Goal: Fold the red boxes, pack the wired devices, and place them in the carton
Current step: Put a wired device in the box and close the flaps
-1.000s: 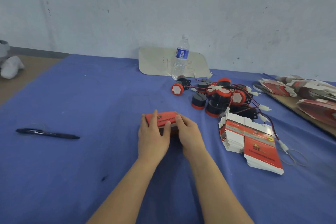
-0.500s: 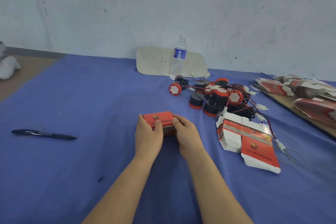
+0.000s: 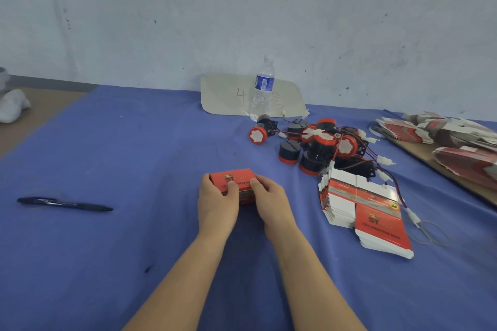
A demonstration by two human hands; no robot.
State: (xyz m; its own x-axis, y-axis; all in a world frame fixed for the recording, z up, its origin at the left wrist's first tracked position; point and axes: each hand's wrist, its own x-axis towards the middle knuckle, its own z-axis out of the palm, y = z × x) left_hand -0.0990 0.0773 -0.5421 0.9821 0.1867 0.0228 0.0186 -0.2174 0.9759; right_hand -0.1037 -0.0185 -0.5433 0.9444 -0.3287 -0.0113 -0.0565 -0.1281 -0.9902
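Two hands grasp one red box (image 3: 236, 177) near the middle of the blue table (image 3: 107, 142). The left hand (image 3: 217, 203) curls around its left end and the right hand (image 3: 271, 200) around its right end, thumbs on top. I think the box is thin card, light and easy to crush, so it is better held by the ends than pressed on the wide face. The wired devices (image 3: 320, 142) lie at 2 o'clock from it and the flat boxes (image 3: 363, 212) at 3 o'clock.
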